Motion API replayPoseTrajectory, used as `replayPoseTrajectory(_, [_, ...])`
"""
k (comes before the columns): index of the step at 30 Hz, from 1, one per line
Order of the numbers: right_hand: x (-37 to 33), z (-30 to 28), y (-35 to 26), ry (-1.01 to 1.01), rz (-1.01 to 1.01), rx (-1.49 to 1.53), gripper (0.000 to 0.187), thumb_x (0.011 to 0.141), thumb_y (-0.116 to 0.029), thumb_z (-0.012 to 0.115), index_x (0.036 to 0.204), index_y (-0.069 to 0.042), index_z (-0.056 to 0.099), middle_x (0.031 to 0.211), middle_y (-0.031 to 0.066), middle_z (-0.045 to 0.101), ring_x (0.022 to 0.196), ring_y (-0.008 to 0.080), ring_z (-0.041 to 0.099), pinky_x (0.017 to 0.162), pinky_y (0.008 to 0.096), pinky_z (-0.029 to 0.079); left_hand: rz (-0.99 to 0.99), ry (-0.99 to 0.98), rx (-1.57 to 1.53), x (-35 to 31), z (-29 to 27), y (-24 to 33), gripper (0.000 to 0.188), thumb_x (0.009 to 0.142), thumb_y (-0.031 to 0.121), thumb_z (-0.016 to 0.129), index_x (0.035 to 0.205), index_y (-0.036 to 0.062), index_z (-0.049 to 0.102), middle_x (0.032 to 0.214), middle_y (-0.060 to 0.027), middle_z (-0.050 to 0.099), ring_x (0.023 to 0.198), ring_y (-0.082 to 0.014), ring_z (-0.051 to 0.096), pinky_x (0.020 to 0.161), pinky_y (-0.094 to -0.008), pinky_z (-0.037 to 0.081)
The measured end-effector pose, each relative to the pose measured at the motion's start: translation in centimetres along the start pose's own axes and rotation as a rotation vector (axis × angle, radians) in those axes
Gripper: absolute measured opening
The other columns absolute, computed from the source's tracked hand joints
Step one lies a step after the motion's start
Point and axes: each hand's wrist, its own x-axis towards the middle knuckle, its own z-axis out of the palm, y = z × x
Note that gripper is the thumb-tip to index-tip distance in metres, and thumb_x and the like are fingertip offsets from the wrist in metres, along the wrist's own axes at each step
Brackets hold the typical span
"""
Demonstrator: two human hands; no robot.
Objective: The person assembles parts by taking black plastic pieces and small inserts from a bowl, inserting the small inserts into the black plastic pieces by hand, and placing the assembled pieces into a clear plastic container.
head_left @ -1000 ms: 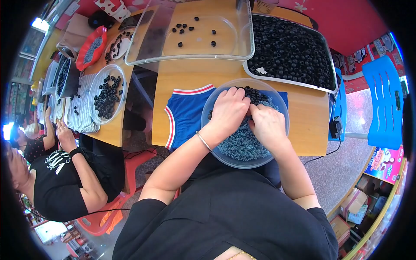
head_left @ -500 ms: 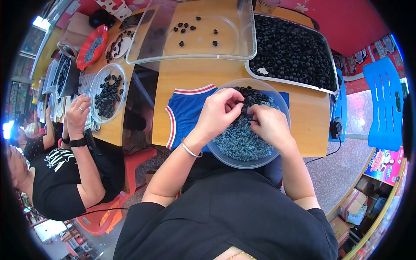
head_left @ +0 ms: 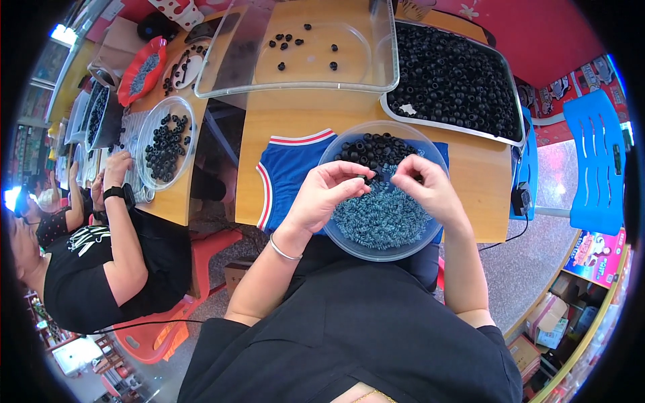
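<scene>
A round clear plastic bowl (head_left: pixel 440 158) sits in front of me. Black bead-like pieces (head_left: pixel 376 149) are heaped on its far side, and small translucent blue-grey coil-like pieces (head_left: pixel 381 218) fill the near side. Over the bowl's left part, my left hand (head_left: pixel 330 195) is closed, pinching a small black bead-like piece (head_left: pixel 368 179) at its fingertips. My right hand (head_left: pixel 433 189) hovers above the right part with thumb and fingers together. A dark bit shows among its fingers, too hidden to name. The two hands are apart.
Beyond the bowl, a clear bin (head_left: pixel 302 87) holds several black pieces, and a tray (head_left: pixel 457 80) is full of them. Blue cloth (head_left: pixel 292 168) with red-white trim lies beneath the bowl. At left, a person (head_left: pixel 87 269) works beside another bowl (head_left: pixel 193 144). A blue chair (head_left: pixel 594 161) stands right.
My hands have drawn apart and lifted back from the black pieces, uncovering more of the heap. The left hand now shows a black piece at its fingertips. The person at left has shifted their hands.
</scene>
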Motion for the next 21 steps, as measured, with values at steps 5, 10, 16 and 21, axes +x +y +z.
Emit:
replayPoseTrajectory(5, [0.5, 1.4, 0.3, 0.061, -0.348, -0.926, 0.007, 0.075, -0.007, 0.068, 0.082, -0.005, 0.066, 0.076, 0.0063, 0.061, 0.07, 0.0185, 0.061, 0.062, 0.0308, 0.048, -0.012, 0.021, -0.056, -0.2, -0.3, -0.3, 0.02, 0.09, 0.008, 0.063, 0.108, 0.0007, 0.061, 0.098, -0.0102, 0.066, 0.084, -0.0129, 0.065, 0.074, -0.0234, 0.054])
replayPoseTrajectory(10, [0.4, 1.8, 0.5, 0.051, -0.393, -1.079, 0.01, 0.074, -0.006, 0.066, 0.083, -0.009, 0.068, 0.084, 0.0068, 0.063, 0.077, 0.0255, 0.064, 0.066, 0.0379, 0.05, -0.046, 0.054, -0.076, -0.2, -0.5, -0.5, 0.019, 0.097, 0.017, 0.054, 0.107, 0.0025, 0.06, 0.088, -0.0067, 0.065, 0.076, -0.011, 0.065, 0.066, -0.0198, 0.053])
replayPoseTrajectory(16, [0.4, 2.5, 0.3, 0.176, -0.354, -1.24, 0.008, 0.075, -0.009, 0.065, 0.082, -0.011, 0.068, 0.083, 0.0048, 0.06, 0.078, 0.0246, 0.063, 0.065, 0.037, 0.051, -0.05, 0.092, -0.04, -0.1, -0.1, -0.5, 0.019, 0.097, 0.018, 0.053, 0.106, 0.0031, 0.06, 0.086, -0.0056, 0.065, 0.073, -0.0098, 0.063, 0.065, -0.0187, 0.051])
replayPoseTrajectory(21, [0.7, 3.0, 0.5, 0.097, -0.309, -1.303, 0.008, 0.072, -0.007, 0.064, 0.08, -0.011, 0.066, 0.083, 0.0055, 0.059, 0.079, 0.0238, 0.064, 0.066, 0.0368, 0.053, -0.046, 0.088, -0.03, 0.0, -0.2, -0.7, 0.018, 0.097, 0.018, 0.053, 0.106, 0.0032, 0.06, 0.087, -0.0053, 0.064, 0.074, -0.0096, 0.063, 0.065, -0.0188, 0.051])
